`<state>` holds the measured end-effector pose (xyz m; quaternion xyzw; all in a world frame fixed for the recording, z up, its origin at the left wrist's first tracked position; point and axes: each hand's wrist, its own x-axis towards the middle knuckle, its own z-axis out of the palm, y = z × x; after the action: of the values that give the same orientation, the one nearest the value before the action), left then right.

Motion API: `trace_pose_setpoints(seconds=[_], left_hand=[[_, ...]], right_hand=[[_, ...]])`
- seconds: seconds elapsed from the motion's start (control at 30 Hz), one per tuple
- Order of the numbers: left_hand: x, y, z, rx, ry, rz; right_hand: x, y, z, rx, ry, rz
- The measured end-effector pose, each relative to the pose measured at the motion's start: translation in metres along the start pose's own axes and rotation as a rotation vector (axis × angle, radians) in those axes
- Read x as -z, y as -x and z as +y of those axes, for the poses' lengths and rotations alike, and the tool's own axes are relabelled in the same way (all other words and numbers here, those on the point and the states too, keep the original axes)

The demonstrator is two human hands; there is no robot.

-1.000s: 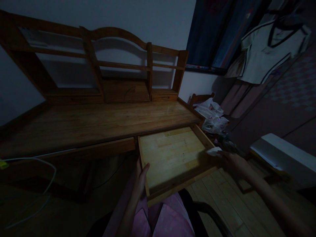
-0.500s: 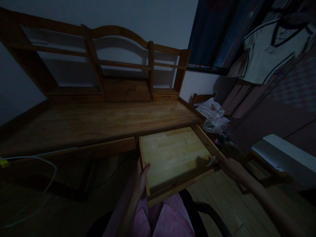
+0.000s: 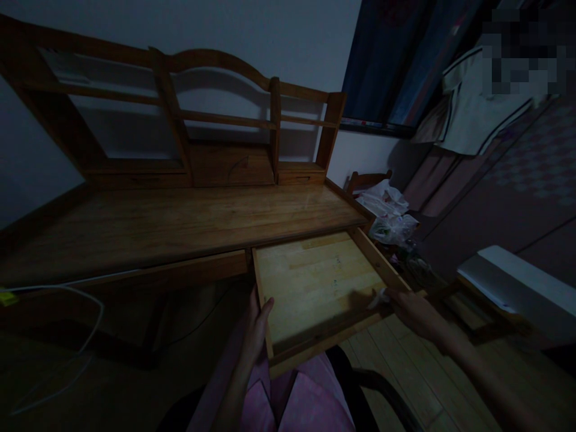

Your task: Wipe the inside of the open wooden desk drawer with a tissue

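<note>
Drawer (image 3: 315,282): pale smooth wood. Desk top (image 3: 180,222): glossy varnished wood.

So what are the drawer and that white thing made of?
The drawer looks like wood: pale jointed boards, visible grain, slight sheen, perhaps varnished. The white wad at the right hand is soft and crumpled, tissue or cloth; too dim to tell.

Clear above drawer (image 3: 315,282) floor and desktop (image 3: 180,219); hemmed by left hand (image 3: 256,327) on left wall, right hand (image 3: 414,312) at right corner, plastic bags (image 3: 391,225) beyond.
</note>
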<state>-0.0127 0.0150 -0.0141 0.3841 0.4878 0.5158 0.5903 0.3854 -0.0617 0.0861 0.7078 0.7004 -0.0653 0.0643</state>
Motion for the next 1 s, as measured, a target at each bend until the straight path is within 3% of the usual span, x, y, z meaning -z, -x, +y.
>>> trace_pose_setpoints(seconds=[0.2, 0.33, 0.47, 0.57, 0.7, 0.83, 1.0], left_hand=[[0.000, -0.002, -0.002, 0.015, 0.026, -0.010], [0.001, -0.004, -0.006, -0.012, 0.023, -0.014], [0.000, -0.002, -0.002, -0.006, 0.025, -0.011], [-0.001, 0.001, 0.001, -0.012, 0.008, -0.013], [0.000, 0.000, 0.001, -0.021, -0.010, -0.005], [0.001, -0.001, -0.003, -0.017, -0.008, -0.005], [0.001, -0.002, -0.003, -0.007, 0.000, -0.012]], right_hand=[[0.005, 0.002, -0.017, -0.014, -0.020, 0.040], [0.012, 0.001, -0.024, 0.019, -0.165, 0.034], [0.013, -0.004, -0.017, 0.086, -0.387, 0.066], [0.013, -0.006, -0.005, 0.008, -0.426, 0.201], [0.022, -0.003, 0.013, -0.104, -0.379, 0.291], [0.025, 0.000, 0.026, -0.159, -0.180, 0.247], [0.006, 0.000, 0.026, -0.204, 0.038, 0.153]])
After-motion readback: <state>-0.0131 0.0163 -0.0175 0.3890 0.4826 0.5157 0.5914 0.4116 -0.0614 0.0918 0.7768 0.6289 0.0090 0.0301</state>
